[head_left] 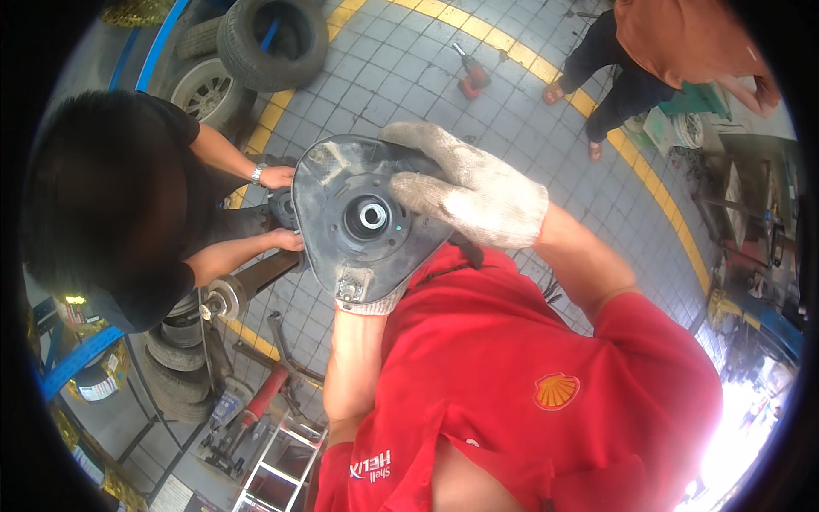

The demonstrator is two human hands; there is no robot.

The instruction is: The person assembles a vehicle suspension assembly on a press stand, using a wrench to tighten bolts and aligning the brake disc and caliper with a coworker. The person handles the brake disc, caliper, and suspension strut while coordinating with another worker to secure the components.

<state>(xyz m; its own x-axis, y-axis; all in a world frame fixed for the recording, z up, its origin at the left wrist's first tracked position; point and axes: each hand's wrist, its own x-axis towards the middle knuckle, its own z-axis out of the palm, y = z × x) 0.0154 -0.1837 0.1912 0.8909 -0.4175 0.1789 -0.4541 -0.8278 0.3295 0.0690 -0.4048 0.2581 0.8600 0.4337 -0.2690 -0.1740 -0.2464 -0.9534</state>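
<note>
In the head view, the gloved right hand [478,188] clasps a dark, rounded-triangular part [328,247] by its edge, thumb across its face; the gloved left hand [375,305] supports it from below, its finger closure impossible to tell. The part is held before a red shirt [503,341] bearing a yellow fan-shaped emblem [557,392] and upside-down white lettering [371,463]. A co-worker's hands [277,177] appear at its left edge.

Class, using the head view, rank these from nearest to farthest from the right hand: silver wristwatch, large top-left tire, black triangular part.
From the right hand:
1. Black triangular part: touching it.
2. Silver wristwatch: left, beyond the part.
3. Large tire: farthest, upper left.
</note>
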